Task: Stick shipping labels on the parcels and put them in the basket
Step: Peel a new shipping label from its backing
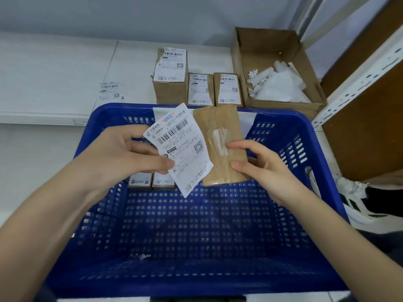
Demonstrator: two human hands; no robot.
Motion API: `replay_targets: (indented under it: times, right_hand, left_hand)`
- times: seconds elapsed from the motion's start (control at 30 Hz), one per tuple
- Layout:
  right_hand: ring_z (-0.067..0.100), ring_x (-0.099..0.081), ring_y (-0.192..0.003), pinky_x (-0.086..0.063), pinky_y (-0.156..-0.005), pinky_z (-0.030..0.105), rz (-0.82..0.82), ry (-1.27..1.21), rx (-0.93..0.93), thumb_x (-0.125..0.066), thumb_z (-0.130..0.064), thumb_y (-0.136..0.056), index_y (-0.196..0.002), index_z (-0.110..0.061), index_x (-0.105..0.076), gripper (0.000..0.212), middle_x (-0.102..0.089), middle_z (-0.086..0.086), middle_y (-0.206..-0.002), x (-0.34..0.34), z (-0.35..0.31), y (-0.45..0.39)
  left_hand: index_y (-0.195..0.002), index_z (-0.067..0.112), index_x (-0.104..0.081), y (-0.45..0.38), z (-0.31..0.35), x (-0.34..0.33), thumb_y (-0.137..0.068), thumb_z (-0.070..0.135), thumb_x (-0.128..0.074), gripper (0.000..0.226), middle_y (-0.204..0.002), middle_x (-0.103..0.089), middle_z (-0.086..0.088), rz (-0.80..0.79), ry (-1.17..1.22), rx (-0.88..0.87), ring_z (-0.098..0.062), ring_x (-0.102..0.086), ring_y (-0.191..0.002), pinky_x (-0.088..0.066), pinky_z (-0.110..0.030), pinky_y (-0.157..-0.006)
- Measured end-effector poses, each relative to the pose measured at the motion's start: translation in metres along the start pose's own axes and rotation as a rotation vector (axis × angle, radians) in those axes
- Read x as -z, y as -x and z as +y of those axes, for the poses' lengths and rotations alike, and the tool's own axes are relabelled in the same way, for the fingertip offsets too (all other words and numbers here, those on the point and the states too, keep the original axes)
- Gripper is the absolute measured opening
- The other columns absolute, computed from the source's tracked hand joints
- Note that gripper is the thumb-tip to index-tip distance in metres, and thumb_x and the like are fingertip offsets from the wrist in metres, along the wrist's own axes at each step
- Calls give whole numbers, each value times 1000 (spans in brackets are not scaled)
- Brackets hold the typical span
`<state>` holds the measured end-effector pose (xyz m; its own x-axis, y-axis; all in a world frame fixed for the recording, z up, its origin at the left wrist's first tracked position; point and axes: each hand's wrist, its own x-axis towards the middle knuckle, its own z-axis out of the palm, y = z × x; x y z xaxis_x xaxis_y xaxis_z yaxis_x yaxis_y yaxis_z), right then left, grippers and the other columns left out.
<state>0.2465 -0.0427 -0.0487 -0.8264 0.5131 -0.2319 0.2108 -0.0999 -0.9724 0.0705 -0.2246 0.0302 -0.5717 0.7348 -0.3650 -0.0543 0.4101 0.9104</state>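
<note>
Label (181,147) in left hand (122,155), parcel (220,144) in right hand (259,162)

Over a blue basket (322,166) the left hand (122,153) pinches a printed label (181,149); the right hand (259,164) grips a brown parcel (220,127) just beside it; two labelled parcels (152,181) lie in the basket; three labelled boxes (197,88) stand beyond.

Pale grey wall (130,12), white tabletop (43,62), white perforated shelf upright (357,83) (brown panels beside it), even light.
</note>
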Motion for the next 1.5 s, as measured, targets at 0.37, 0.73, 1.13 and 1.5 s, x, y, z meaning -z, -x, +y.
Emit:
replay_targets:
  times: [0.37, 0.73, 1.13, 1.5]
  right_hand:
    - [26, -59, -108, -55, -83, 37, -15, 78, 24, -64, -7, -87, -109, -26, -67, 29, -59, -4, -125, 6, 12, -5]
    - [26, -59, -108, -56, -85, 40, 0, 64, 1, -66, -8, -85, -105, -30, -69, 29, -59, -5, -124, 2, 10, -4]
    - [15, -58, -113, -52, -92, 31, -97, -6, 51, -60, -7, -88, -125, -26, -54, 42, -55, -5, -129, -11, 13, 1]
    - [-12, -41, -124, -43, -102, 24, -145, 105, 51, -56, -4, -93, -143, -36, -27, 66, -42, -19, -139, -25, 16, 5]
  left_hand:
    - [-89, 26, -79, 1, 1, 15, -22, 46, -95, 71, -101, -74, -5, -267, 144, -25, -19, -71, -95, -56, -23, -72]
    - [-83, 18, -80, -7, -10, 3, -43, 27, -79, 41, -104, -74, -6, -226, 245, 104, -19, -71, -90, -58, -25, -67]
    - [-102, 10, -74, -11, -11, -9, -65, 23, -74, 38, -106, -73, -3, -169, 273, 247, -19, -66, -108, -50, -43, -95]
    - [-108, 5, -71, -14, -14, -15, -72, 21, -66, 40, -104, -73, -7, -144, 259, 249, -23, -69, -99, -52, -45, -93]
